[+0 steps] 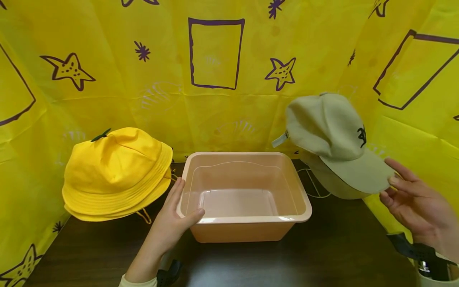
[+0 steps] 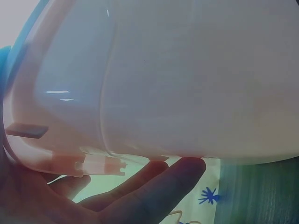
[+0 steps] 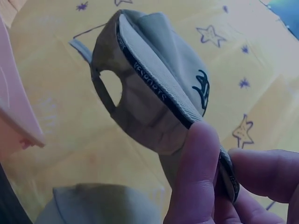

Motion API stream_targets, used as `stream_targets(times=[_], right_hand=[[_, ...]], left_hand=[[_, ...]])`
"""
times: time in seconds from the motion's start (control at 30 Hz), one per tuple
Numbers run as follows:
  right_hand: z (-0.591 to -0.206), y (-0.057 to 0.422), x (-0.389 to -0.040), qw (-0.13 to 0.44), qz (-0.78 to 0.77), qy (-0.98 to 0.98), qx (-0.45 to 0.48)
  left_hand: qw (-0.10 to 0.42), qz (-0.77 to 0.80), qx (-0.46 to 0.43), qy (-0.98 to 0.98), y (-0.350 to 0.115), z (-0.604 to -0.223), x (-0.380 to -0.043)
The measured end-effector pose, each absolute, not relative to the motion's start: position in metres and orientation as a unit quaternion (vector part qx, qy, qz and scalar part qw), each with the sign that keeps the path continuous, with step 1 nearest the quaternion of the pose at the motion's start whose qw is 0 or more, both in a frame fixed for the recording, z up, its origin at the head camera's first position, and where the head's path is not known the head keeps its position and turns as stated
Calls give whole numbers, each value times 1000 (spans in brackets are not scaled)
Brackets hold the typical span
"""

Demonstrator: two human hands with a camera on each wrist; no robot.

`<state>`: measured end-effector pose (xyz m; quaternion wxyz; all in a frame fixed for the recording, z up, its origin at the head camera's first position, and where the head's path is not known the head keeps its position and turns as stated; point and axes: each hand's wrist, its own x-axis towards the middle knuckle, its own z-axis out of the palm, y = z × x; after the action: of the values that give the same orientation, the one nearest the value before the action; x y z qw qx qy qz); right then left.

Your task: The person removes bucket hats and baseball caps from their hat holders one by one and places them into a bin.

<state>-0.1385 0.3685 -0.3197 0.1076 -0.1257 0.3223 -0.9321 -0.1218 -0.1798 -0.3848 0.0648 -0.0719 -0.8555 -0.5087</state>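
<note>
In the head view my right hand (image 1: pixel 417 199) pinches the brim of a beige baseball cap (image 1: pixel 331 127) with dark embroidery on its front. Thumb and fingers meet at the brim's edge in the right wrist view, where a dark lettered band (image 3: pixel 156 88) and the back strap opening show. Under it sits a second beige cap (image 1: pixel 322 175), mostly hidden. My left hand (image 1: pixel 172 223) rests on the near left corner of a pale peach plastic basin (image 1: pixel 247 235). Its thumb lies over the front rim, and its fairly straight fingers (image 2: pixel 173 182) touch the outer side.
Stacked yellow bucket hats (image 1: pixel 118 175) stand left of the basin, the top one with a green leaf-like tab. A white wire stand (image 1: pixel 317 195) shows below the caps. Yellow patterned cloth (image 1: pixel 215 115) walls the back and sides of the dark table (image 1: pixel 244 263).
</note>
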Motion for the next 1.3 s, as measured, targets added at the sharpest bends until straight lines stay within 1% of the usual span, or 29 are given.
stream_targets(times=[0.17,0.47,0.63,0.87,1.3], right_hand=[[-311,362,-143,144,-922,322,-160],[-303,351,-147,168,-898,359,-190],[-302,344,-149,173,-881,397,-192],[-300,331,-156,222,-853,425,-208],[-298,311,-171,275,-798,486,-228]], left_hand=[[67,-509,-73,-855,-180,-385,-122],[69,-516,-72,-851,-180,-386,-123],[69,-520,-71,-849,-180,-385,-123],[67,-517,-70,-850,-180,-385,-123],[66,-514,-65,-853,-178,-383,-121]])
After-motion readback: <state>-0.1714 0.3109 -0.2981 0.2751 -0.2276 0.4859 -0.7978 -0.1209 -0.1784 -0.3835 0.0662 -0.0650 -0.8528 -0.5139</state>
